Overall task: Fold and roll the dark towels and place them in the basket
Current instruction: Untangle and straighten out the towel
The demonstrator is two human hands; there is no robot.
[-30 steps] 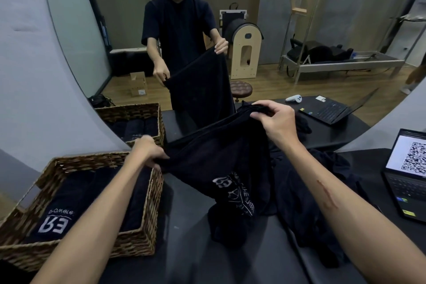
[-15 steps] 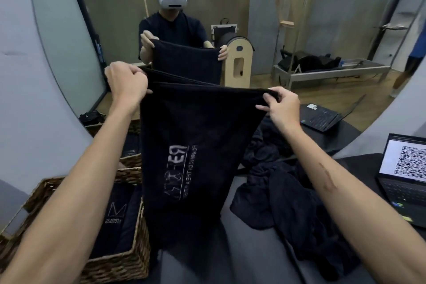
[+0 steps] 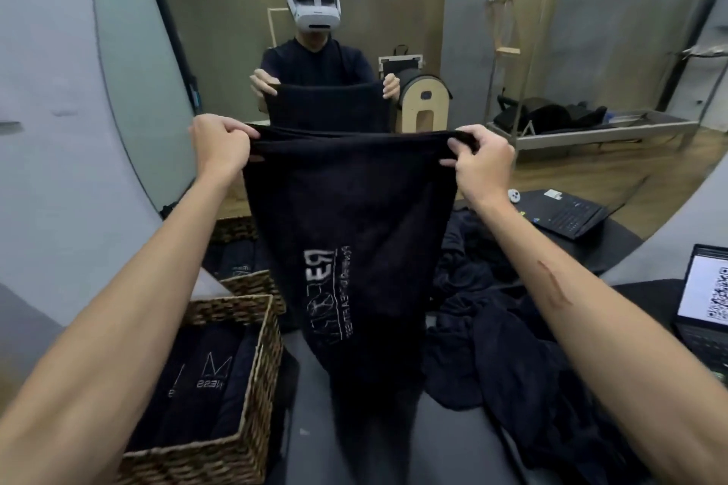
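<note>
One dark towel (image 3: 346, 232) held up in the air, hanging straight down above the black table (image 3: 354, 457), to the right of the basket (image 3: 252, 378). Soft terry-like fabric, long rectangle narrowing toward the bottom, pale printed logo and lettering on the lower half, reading reversed. Top edge stretched flat between two hands.

Left hand (image 3: 220, 148) grips the towel's top left corner, fingers curled tight round the bunched fabric. Right hand (image 3: 482, 161) pinches the top right corner, thumb and fingers closed on the edge. Both arms bare and stretched forward.

One basket, woven wicker, brown, rectangular, sits on the table below and left of the towel. Inside it are dark folded towels (image 3: 197, 402) with pale letters; exact count cannot be told, looks like at least two or three side by side.

One loose pile of dark towels (image 3: 524, 358), crumpled, lies on the table right of the hanging towel, well apart from the basket; number in the pile cannot be told.

One open laptop (image 3: 705, 311) at the far right of the table, screen bright with a code pattern.

Behind the table stands a big curved mirror (image 3: 571, 63). In it: the reflection (image 3: 315, 63) of a person in a white headset holding a towel up, a second basket image, a second laptop image, and a white controller.
</note>
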